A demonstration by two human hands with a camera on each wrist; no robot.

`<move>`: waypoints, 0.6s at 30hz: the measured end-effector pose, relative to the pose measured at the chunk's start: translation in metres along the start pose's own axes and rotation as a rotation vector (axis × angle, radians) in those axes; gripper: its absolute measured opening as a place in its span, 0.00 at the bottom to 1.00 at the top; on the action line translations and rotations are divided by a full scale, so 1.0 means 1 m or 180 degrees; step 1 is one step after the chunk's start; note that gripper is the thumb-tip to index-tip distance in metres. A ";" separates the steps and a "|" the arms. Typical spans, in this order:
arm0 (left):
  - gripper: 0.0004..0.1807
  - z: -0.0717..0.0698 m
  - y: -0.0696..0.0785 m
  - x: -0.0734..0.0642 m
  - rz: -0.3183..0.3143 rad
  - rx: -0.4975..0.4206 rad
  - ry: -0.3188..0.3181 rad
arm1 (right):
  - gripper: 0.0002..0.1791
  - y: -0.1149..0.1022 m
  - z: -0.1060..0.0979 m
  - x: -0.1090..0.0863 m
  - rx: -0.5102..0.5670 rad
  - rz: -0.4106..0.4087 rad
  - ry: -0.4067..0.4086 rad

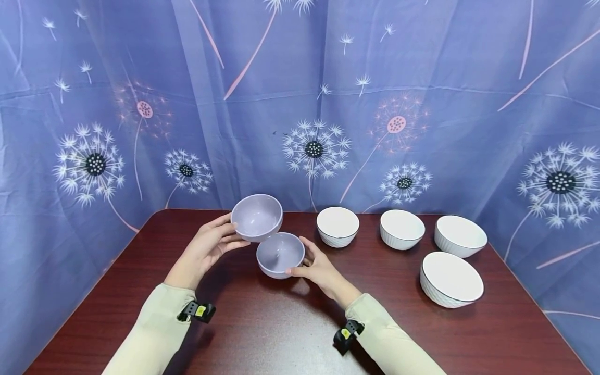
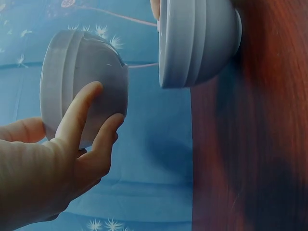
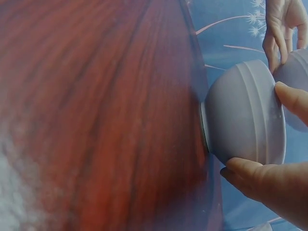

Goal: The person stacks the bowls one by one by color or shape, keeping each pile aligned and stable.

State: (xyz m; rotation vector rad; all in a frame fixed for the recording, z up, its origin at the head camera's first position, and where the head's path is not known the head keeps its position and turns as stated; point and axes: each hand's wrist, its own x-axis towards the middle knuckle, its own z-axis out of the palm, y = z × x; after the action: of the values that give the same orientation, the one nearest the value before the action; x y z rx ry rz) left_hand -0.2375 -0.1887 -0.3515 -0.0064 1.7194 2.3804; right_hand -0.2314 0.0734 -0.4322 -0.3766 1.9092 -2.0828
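My left hand (image 1: pixel 208 245) grips a lavender bowl (image 1: pixel 257 216) by its side and holds it up over the back of the table (image 1: pixel 281 333). In the left wrist view the fingers spread under the ridged outside of this bowl (image 2: pixel 103 67), and the thumb lies near its rim. A second lavender bowl (image 1: pixel 276 258), lower and just right of the first, is held by my right hand (image 1: pixel 323 271). Its thumb lies at the rim, with other fingers round the far side. The right wrist view shows that bowl (image 3: pixel 240 110) upright, its foot close to the tabletop.
White bowls with dark rims stand to the right: one patterned bowl (image 1: pixel 337 226) behind my right hand, a ribbed one (image 1: pixel 402 229), another (image 1: pixel 460 237) by the back right corner, and a larger one (image 1: pixel 451 281) in front. A blue dandelion-print curtain (image 1: pixel 262 125) hangs behind the table.
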 end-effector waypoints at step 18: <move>0.29 0.010 -0.018 0.001 -0.0080 0.0257 -0.0217 | 0.52 0.000 0.001 0.000 0.0033 -0.0051 -0.0029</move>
State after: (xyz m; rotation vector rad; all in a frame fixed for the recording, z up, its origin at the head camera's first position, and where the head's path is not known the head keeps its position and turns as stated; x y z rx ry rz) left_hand -0.2347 -0.1737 -0.3657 0.0643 1.7718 2.2649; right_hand -0.2308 0.0727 -0.4323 -0.3998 1.8957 -2.0967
